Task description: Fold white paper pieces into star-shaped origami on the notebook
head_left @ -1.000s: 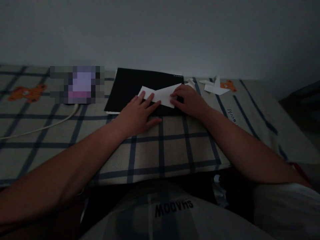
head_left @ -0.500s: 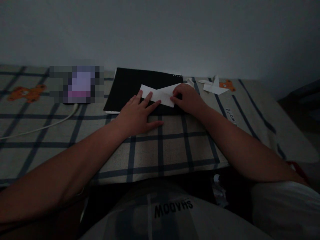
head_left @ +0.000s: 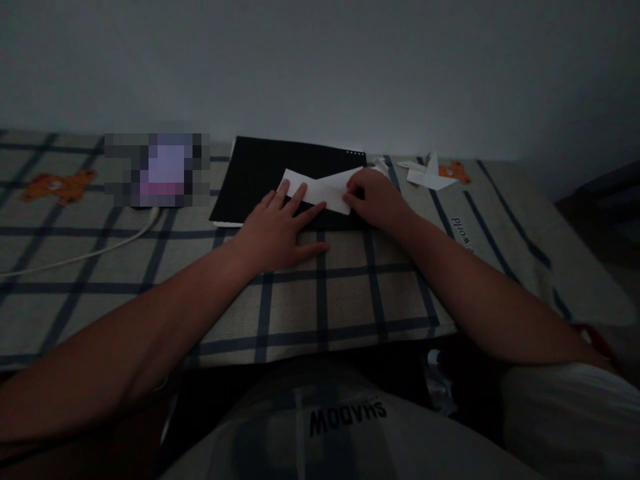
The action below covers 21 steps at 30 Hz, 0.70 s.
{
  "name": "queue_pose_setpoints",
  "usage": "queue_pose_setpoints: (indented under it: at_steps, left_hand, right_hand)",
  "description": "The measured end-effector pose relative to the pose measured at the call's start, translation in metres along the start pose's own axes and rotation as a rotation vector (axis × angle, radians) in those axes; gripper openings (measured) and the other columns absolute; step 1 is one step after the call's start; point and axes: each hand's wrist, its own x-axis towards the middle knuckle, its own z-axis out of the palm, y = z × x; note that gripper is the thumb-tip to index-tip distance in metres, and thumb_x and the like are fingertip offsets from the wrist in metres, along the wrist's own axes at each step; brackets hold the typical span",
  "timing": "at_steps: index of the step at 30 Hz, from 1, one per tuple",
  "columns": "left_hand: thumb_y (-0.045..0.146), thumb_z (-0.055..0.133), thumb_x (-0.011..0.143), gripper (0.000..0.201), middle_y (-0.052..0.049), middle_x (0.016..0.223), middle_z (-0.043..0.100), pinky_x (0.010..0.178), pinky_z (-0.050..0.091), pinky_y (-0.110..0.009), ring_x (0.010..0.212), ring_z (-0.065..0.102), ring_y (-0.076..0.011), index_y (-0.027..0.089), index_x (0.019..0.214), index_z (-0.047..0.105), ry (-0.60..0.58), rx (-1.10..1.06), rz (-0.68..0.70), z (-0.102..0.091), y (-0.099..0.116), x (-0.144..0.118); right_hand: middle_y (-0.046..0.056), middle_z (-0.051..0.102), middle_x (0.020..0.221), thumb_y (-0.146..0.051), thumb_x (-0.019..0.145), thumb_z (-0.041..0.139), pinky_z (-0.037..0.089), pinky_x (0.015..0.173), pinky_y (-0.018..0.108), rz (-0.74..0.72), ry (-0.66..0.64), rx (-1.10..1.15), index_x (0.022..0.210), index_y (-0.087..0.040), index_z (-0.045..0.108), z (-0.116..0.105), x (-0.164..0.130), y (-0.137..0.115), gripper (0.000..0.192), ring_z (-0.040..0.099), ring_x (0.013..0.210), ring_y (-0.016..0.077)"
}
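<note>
A folded white paper (head_left: 320, 188) lies on a black board (head_left: 260, 173) on a plaid cloth. My left hand (head_left: 277, 230) lies flat with spread fingers, its fingertips pressing the paper's left part. My right hand (head_left: 377, 197) rests on the paper's right end, fingers curled over its edge and pressing it down. The scene is dim.
Folded white paper pieces (head_left: 427, 172) lie at the back right near an orange bear print (head_left: 455, 171). A blurred purple object (head_left: 157, 170) and a white cable (head_left: 90, 252) sit on the left. The plaid cloth (head_left: 320, 300) ends just before my lap. A wall stands behind.
Almost nothing moved. Both hands stay pressed on the paper; my right fingers shifted slightly along its right end.
</note>
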Motion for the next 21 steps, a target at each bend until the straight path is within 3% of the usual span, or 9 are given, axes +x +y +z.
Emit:
queue_pose_setpoints:
  at_steps: [6,17,21]
  left_hand:
    - [0.068,0.046,0.108,0.083,-0.01,0.185,0.025,0.138,0.016,-0.059,0.172,0.019,-0.0362,0.025,0.177,0.031,-0.003,0.014,0.067,-0.001,0.001,-0.001]
    - [0.072,0.046,0.106,0.085,-0.011,0.184,0.028,0.137,0.02,-0.058,0.171,0.023,-0.0363,0.025,0.176,0.034,0.006,0.003,0.077,0.0,-0.003,0.002]
    - [0.072,0.048,0.106,0.084,-0.011,0.184,0.029,0.137,0.022,-0.058,0.17,0.026,-0.0366,0.025,0.175,0.037,-0.002,0.011,0.063,-0.003,-0.001,0.002]
  right_hand:
    - [0.011,0.074,0.098,-0.033,0.094,0.071,0.059,0.087,0.055,-0.045,-0.003,-0.001,0.084,-0.028,0.066,-0.003,-0.001,0.003,0.012,0.065,0.093,0.032]
    - [0.013,0.073,0.103,-0.035,0.097,0.069,0.055,0.098,0.06,-0.016,-0.063,0.019,0.094,-0.028,0.071,-0.006,-0.001,-0.002,0.008,0.064,0.103,0.036]
    - [0.013,0.073,0.115,-0.029,0.098,0.066,0.052,0.105,0.061,0.017,-0.096,0.007,0.109,-0.026,0.073,-0.01,-0.002,-0.011,0.014,0.063,0.113,0.0371]
